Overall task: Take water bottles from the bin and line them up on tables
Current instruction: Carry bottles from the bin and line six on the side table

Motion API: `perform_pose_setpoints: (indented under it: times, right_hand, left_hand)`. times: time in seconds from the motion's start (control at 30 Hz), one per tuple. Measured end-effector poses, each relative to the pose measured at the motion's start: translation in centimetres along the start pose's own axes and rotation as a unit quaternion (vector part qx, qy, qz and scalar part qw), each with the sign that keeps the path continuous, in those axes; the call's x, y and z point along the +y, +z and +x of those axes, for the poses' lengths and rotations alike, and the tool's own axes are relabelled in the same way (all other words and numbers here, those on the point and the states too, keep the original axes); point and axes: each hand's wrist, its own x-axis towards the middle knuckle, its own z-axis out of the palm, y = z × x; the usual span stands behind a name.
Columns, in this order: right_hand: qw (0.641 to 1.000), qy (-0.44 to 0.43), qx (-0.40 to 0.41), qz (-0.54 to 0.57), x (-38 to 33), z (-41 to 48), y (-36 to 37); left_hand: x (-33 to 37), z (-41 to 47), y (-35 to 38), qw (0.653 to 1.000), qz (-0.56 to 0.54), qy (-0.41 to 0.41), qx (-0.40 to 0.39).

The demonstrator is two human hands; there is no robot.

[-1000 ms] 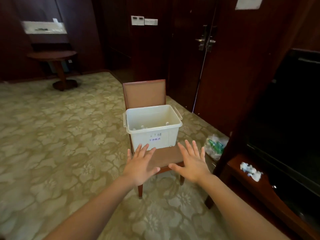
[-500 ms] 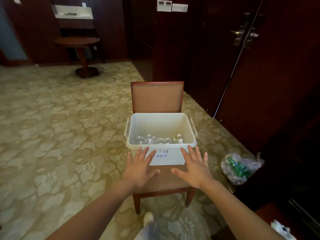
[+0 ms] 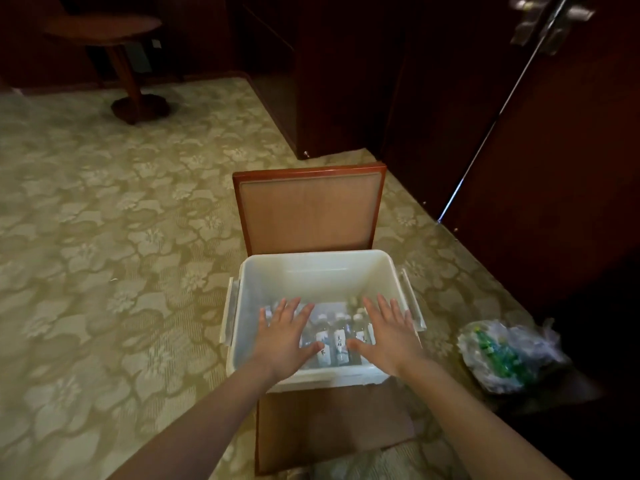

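The task looks barely begun: the water bottles lie in the bin on the chair. Both the left hand and right hand hover over them, each grip spread flat and empty, while the far-left round worktop shows no bottles

A white bin sits on the chair seat.

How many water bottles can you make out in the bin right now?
3 clearly, lying side by side on the floor of the bin between the hands: one, one, one. More are likely hidden under the left hand and right hand.
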Motion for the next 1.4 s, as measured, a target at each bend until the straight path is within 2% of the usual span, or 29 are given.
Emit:
perform_pose_setpoints:
  times: [0.13,0.33,0.57,0.7,0.77,0.9,1.03,1.2,1.4]
  right_hand:
    - [0.998,0.03,-0.056,0.026,1.4,4.5,1.2]
    - [0.989,0.041,-0.14,0.009,3.8,11.0,4.0]
    - [0.971,0.034,-0.234,-0.021,6.8,18.4,7.4]
    - [0.967,0.025,-0.246,-0.052,7.4,20.5,8.2]
    - [0.947,0.043,-0.313,-0.049,10.1,24.1,11.8]
    - [0.949,0.06,-0.301,-0.066,10.1,25.7,11.2]
    - [0.941,0.099,-0.323,-0.035,10.2,26.5,12.3]
    - [0.955,0.12,-0.27,0.007,10.2,26.5,12.7]
    - [0.938,0.149,-0.284,0.131,10.1,26.1,12.3]
  left_hand:
    - [-1.6,4.6,1.8,0.998,-0.024,-0.017,-0.051]
    - [-3.6,10.2,5.4,0.989,-0.059,-0.047,-0.125]
    - [-5.6,14.7,10.3,0.963,-0.118,-0.139,-0.2]
    - [-5.9,15.8,10.6,0.955,-0.127,-0.159,-0.214]
    - [-6.0,18.7,14.9,0.931,-0.15,-0.206,-0.261]
    - [-6.2,19.6,14.9,0.934,-0.163,-0.232,-0.216]
    - [-6.3,20.4,16.0,0.921,-0.153,-0.27,-0.235]
    - [-6.7,21.1,16.6,0.913,-0.167,-0.296,-0.228]
    - [-7.2,21.8,16.5,0.897,-0.182,-0.324,-0.24]
